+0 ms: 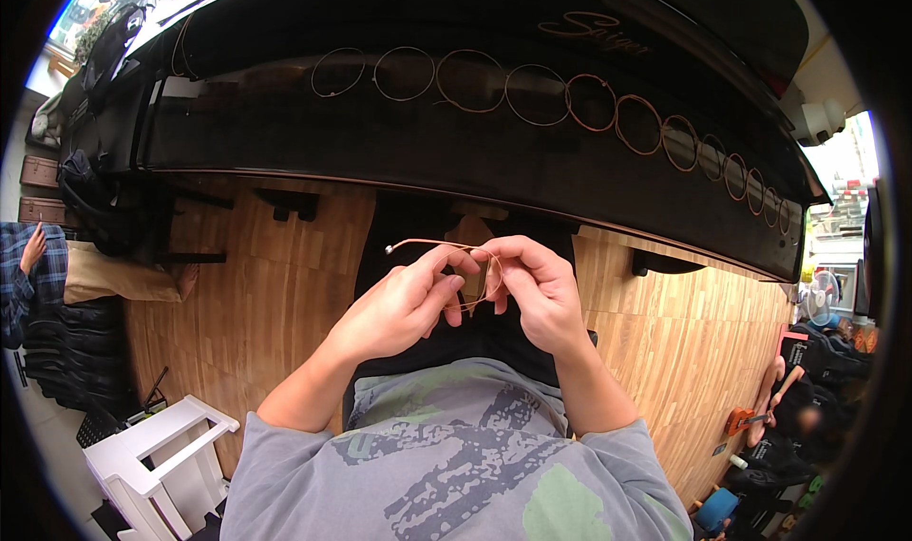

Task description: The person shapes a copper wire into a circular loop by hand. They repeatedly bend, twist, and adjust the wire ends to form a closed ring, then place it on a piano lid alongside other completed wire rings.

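Observation:
Between my hands, at chest height, is a thin coppery wire string (427,242) in a loose coil, its straighter end with a small silver tip sticking out to the left. My left hand (413,299) pinches the coil's left side, fingers curled. My right hand (532,289) grips the right side between thumb and fingers. Above them, a row of several coiled strings (471,110), silvery and coppery, lies along the glossy black piano top (456,147).
A seated person in plaid (24,265) is at the far left, near black bags (85,199) and a white stool (157,446). Wooden flooring (665,351) surrounds me. At right are a fan (819,296), black cases (807,427) and instruments (746,417).

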Available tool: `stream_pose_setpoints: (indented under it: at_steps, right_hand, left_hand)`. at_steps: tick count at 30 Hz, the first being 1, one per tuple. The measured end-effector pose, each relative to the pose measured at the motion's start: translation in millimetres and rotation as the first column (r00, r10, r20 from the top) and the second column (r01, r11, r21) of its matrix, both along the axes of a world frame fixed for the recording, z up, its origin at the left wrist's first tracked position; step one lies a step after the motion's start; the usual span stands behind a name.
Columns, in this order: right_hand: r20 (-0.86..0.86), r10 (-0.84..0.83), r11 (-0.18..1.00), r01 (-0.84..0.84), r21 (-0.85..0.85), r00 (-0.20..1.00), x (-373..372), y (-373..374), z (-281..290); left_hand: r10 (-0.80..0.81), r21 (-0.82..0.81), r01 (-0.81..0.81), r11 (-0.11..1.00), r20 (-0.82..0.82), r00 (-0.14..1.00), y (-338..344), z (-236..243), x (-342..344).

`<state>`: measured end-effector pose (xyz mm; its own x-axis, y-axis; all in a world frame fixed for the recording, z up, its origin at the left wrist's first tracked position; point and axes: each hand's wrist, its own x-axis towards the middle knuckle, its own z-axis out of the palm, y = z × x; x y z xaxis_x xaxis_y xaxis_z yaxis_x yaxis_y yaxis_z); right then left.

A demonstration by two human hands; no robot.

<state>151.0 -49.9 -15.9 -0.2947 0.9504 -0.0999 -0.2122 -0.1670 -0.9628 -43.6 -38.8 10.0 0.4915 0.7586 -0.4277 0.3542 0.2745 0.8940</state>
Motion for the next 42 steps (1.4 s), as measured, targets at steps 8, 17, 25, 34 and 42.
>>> stream_pose_setpoints:
  at_steps: [8, 17, 25, 34, 42]
  right_hand:
    - [0.276, -0.143, 0.958, 0.063, 0.279, 0.951, -8, 1, 2]
    - [0.175, -0.331, 0.933, 0.295, 0.205, 0.927, 11, 12, 10]
    - [0.047, -0.331, 0.934, 0.321, 0.157, 0.942, 25, 14, 8]
    - [-0.151, -0.326, 0.936, 0.342, 0.088, 0.933, 22, 14, 6]
    - [-0.304, -0.161, 0.986, 0.143, -0.080, 0.939, -4, 5, 3]
  left_hand:
    - [-0.108, 0.178, 0.114, 0.977, -0.041, 0.993, -3, -9, -1]
    - [0.008, 0.135, -0.006, 0.991, -0.008, 1.000, -2, 0, -11]
    - [0.144, 0.138, -0.175, 0.975, 0.211, 0.967, -1, -16, -17]
    - [0.242, 0.177, -0.319, 0.931, 0.354, 0.903, -5, -16, -16]
    - [0.334, 0.717, -0.260, 0.646, 0.039, 0.942, -7, -11, -4]
